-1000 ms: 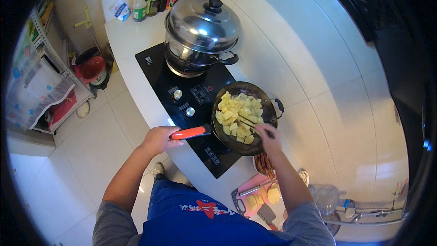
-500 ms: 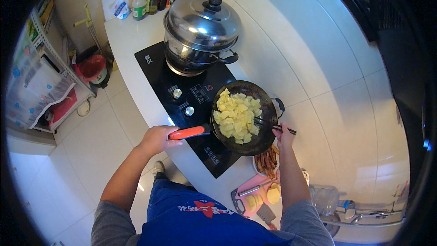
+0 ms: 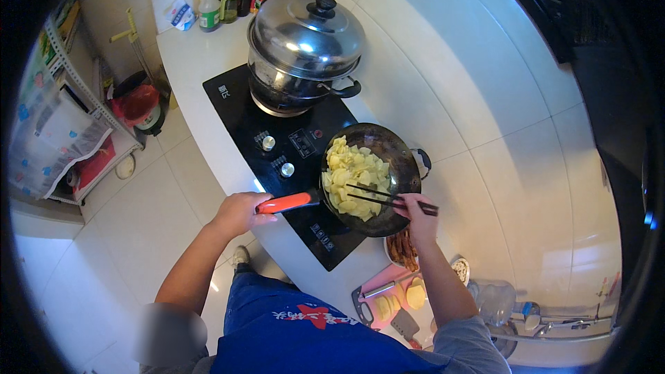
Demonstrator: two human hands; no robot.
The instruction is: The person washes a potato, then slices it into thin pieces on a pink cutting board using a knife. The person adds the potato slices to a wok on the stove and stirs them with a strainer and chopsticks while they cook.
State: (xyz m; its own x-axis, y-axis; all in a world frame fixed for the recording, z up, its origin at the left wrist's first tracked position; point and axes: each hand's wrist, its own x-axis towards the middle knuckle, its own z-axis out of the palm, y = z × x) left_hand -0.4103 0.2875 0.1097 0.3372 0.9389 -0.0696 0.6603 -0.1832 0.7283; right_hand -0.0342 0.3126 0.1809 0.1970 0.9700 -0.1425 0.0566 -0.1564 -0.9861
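A dark wok (image 3: pixel 402 159) stands on the near part of the black cooktop (image 3: pixel 235 107). Pale yellow potato slices (image 3: pixel 353 173) are heaped toward its left side. My left hand (image 3: pixel 240 213) is wrapped round the wok's red handle (image 3: pixel 284 203). A pair of dark chopsticks (image 3: pixel 377 197) is gripped in my right hand (image 3: pixel 418 216) over the wok's right rim. Their tips are apart and reach over the potato slices; whether they touch them I cannot tell.
Behind the wok stands a large lidded steel pot (image 3: pixel 305 41). Bottles (image 3: pixel 210 8) crowd the far corner. A bowl of brown strips (image 3: pixel 402 249) sits close below the wok. Nearer me lies a pink cutting board (image 3: pixel 377 280) with a peeler, potato pieces and a cleaver (image 3: pixel 404 323).
My right hand has moved left over the wok, carrying the chopsticks further across the potato slices, and their tips now spread apart. The left hand stays on the handle.
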